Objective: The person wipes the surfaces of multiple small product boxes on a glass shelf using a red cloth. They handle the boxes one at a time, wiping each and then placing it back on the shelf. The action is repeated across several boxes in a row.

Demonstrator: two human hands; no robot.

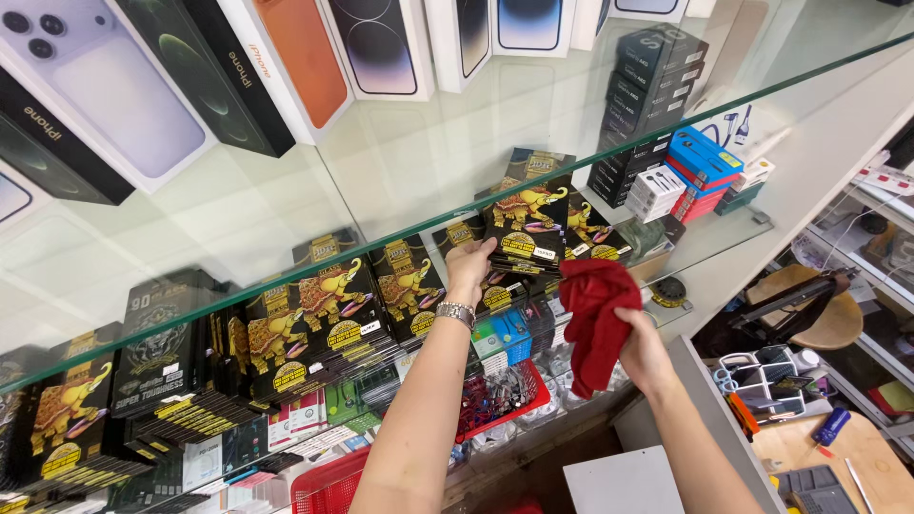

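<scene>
L hand (468, 266) grips a black-and-gold pack (526, 227), lifted above the stacks on the glass shelf (286, 205). R hand (640, 345), just beside, is closed on a red cloth (595, 319), approx. touching the pack's edge; hard to tell.

You're gripping a soft, matt red cloth (594, 324) beside glossy printed card packets (526, 221); your metal wristwatch (456, 313) is glinting, the smooth glass shelf (286, 205) is reflecting, the wooden stool (826, 306) is looking matt.
</scene>
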